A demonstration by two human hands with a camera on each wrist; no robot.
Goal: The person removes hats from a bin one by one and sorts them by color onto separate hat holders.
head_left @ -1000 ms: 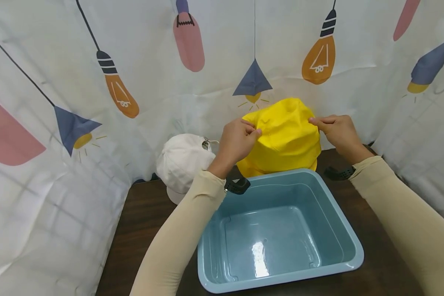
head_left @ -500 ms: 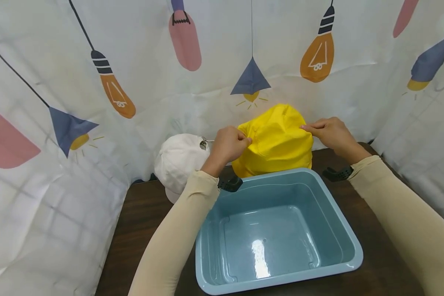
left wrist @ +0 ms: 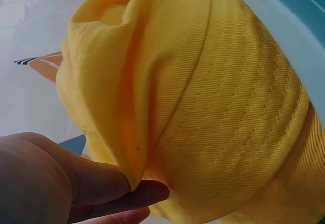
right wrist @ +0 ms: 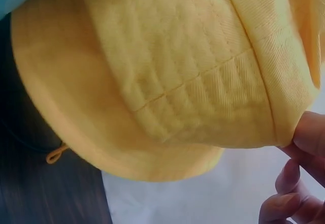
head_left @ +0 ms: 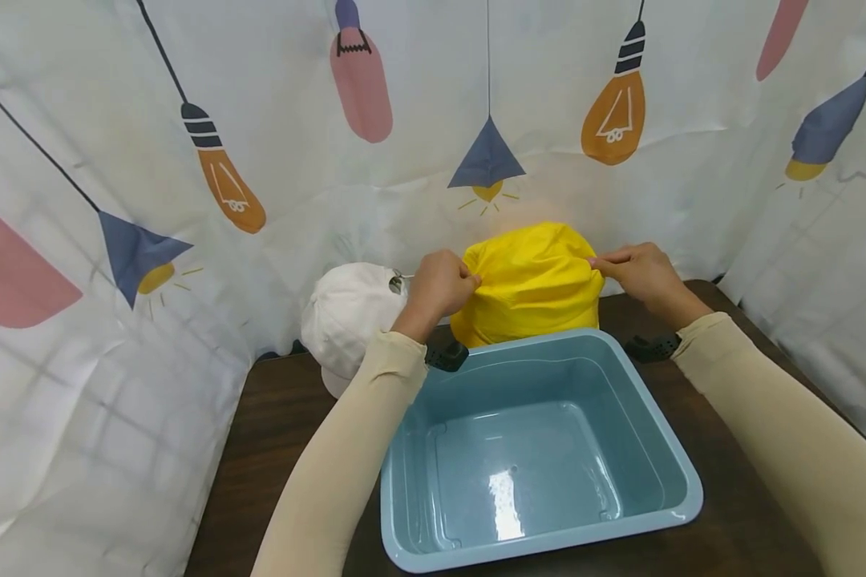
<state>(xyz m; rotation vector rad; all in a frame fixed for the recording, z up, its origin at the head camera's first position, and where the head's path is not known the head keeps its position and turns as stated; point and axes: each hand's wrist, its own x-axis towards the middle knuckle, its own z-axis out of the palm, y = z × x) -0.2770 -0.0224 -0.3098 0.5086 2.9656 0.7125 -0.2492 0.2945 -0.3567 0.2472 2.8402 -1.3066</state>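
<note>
A yellow bucket hat [head_left: 534, 280] with a stitched brim stands behind the light blue basin [head_left: 541, 541], in front of the curtain. My left hand [head_left: 440, 284] pinches its cloth on the left side. In the left wrist view, thumb and fingers [left wrist: 101, 183] nip a fold of the crown. On the right side my right hand [head_left: 642, 272] pinches the hat between thumb and finger, the other fingers curled loosely below, as the right wrist view shows. The basin's rim hides the hat's lower front. An orange cord loop [right wrist: 56, 154] pokes out beside the brim.
To the left of the yellow hat, a white baseball cap [head_left: 350, 312] sits on the dark wooden table [head_left: 274, 433], partly behind the left forearm. A white curtain [head_left: 404, 216] printed with lamps closes off the back and sides. Both wrists wear black bands.
The yellow hat's top has sunk lower and its crown has folded flatter. Both hands, still pinching it, have moved down and slightly left.
</note>
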